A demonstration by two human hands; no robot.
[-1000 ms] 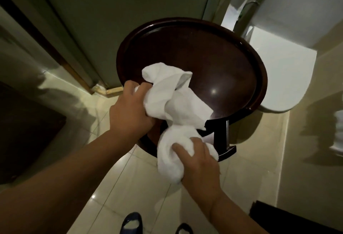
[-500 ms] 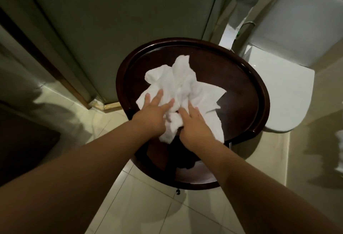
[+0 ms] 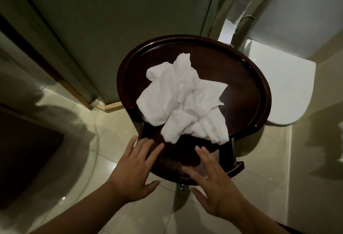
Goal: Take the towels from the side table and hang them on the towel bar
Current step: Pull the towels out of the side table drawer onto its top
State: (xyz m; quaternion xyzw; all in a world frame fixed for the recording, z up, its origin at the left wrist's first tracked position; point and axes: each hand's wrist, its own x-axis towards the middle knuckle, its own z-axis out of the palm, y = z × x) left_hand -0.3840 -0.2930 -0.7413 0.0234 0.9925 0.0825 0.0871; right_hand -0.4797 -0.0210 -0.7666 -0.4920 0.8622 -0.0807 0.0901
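A crumpled heap of white towels [image 3: 185,100] lies on the round dark wooden side table [image 3: 246,77], spilling over its near edge. My left hand [image 3: 133,170] hovers below the towels with fingers spread, holding nothing. My right hand [image 3: 213,181] is beside it, also spread and apart from the cloth, above the table's lower shelf [image 3: 235,168]. No towel bar is in view.
A white toilet [image 3: 289,92] with its lid down stands right of the table. A grey-green door or partition [image 3: 111,20] rises behind the table. Pale glossy floor tiles [image 3: 104,141] spread below, with a dark mat [image 3: 24,150] at the left.
A second ago both hands held the towels lifted at the table's near edge. They then pressed the towels onto the tabletop, let go, and drew back toward me with fingers spread.
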